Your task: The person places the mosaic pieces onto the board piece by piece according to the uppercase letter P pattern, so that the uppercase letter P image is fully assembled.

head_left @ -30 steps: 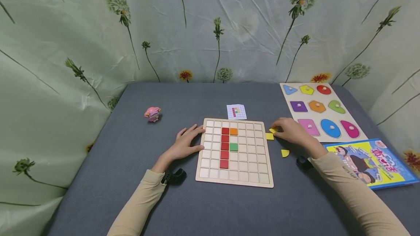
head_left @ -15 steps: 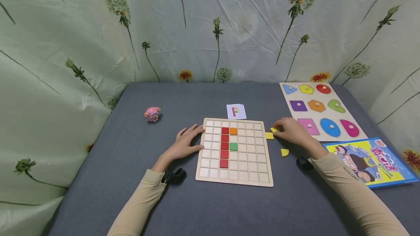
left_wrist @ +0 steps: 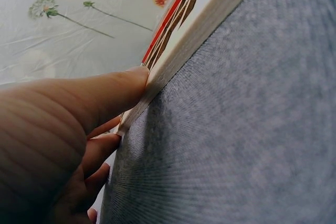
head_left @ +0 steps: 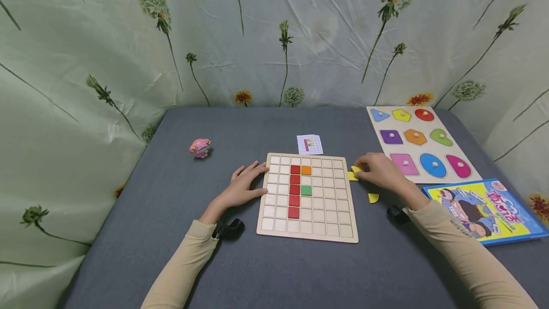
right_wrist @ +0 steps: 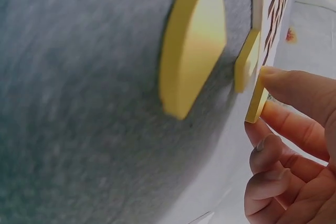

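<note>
A wooden grid board (head_left: 330,204) lies flat, with a column of red tiles (head_left: 294,189), an orange tile (head_left: 306,170) and a green tile (head_left: 306,190) in its cells. At its left edge my left hand (head_left: 238,190) rests with fingers extended, thumb and fingertips touching the rim. My right hand (head_left: 381,171) pinches a small yellow tile (right_wrist: 257,100) between thumb and fingers, just off the board's right edge. A yellow square tile (head_left: 353,176) lies against that edge. Nearer to me is a yellow quarter-circle tile (head_left: 373,198), apart from the hand.
Behind the board lies a small pattern card (head_left: 310,145). A pink toy figure (head_left: 199,148) stands at the left. On the right are a shape puzzle board (head_left: 402,150) and a blue-and-yellow box (head_left: 493,211), close to my right forearm. A printed curtain (head_left: 257,37) hangs behind the table.
Over the last half second the pinched yellow tile has shifted slightly left, toward the square tile. My left hand, the grid board and its tiles stay where they were.
</note>
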{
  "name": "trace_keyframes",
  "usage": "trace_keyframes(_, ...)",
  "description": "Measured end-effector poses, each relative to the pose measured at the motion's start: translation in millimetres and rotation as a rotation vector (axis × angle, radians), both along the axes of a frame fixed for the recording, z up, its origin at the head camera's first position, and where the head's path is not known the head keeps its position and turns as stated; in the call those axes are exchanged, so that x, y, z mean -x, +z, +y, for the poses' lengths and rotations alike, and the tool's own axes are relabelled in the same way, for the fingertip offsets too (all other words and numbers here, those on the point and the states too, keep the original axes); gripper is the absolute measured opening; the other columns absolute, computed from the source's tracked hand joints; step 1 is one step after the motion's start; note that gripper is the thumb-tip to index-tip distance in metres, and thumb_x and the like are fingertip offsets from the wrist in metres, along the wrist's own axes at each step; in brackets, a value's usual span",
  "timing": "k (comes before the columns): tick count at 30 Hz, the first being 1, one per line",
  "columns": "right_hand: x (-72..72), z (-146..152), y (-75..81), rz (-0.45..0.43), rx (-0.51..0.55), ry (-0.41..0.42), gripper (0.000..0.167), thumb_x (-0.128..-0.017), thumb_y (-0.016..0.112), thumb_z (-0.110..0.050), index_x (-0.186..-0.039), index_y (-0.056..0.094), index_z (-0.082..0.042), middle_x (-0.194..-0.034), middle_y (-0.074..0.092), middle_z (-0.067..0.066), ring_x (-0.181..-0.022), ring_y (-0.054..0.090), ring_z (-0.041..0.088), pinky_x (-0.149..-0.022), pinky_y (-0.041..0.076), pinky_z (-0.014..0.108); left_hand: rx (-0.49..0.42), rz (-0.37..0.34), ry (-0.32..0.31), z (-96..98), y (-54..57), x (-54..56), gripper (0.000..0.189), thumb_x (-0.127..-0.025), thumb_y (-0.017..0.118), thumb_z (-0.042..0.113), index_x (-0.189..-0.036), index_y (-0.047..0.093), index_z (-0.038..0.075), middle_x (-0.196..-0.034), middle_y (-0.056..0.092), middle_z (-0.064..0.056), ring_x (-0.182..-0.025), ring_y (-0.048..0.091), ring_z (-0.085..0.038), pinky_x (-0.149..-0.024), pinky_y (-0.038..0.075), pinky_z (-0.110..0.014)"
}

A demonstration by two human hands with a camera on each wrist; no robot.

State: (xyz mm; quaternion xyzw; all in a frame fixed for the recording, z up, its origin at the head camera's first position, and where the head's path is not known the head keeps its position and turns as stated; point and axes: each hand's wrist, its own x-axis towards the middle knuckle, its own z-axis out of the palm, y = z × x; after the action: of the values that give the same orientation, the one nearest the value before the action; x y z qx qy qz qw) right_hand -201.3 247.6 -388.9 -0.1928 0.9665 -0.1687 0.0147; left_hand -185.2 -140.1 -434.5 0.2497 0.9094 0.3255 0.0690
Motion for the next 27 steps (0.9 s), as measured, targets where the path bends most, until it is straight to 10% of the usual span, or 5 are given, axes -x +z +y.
trace_keyframes(27, -3.9, -46, 5.2, -0.005, 0.016, 0.051, 0.022, -0.078, 0.074, -0.021, -0.091, 0.072, -0.003, -0.077, 0.066, 0.006, -0.064, 0.051, 0.011, -0.056, 0.04, 0.024, -0.008, 0.001, -0.01, 0.3, 2.5, -0.1, 0.06, -0.086, 0.066, 0.026, -0.14, 0.043, 0.01, -0.152, 0.035, -0.009, -0.146, 0.021, -0.031, -0.113, 0.005, -0.057)
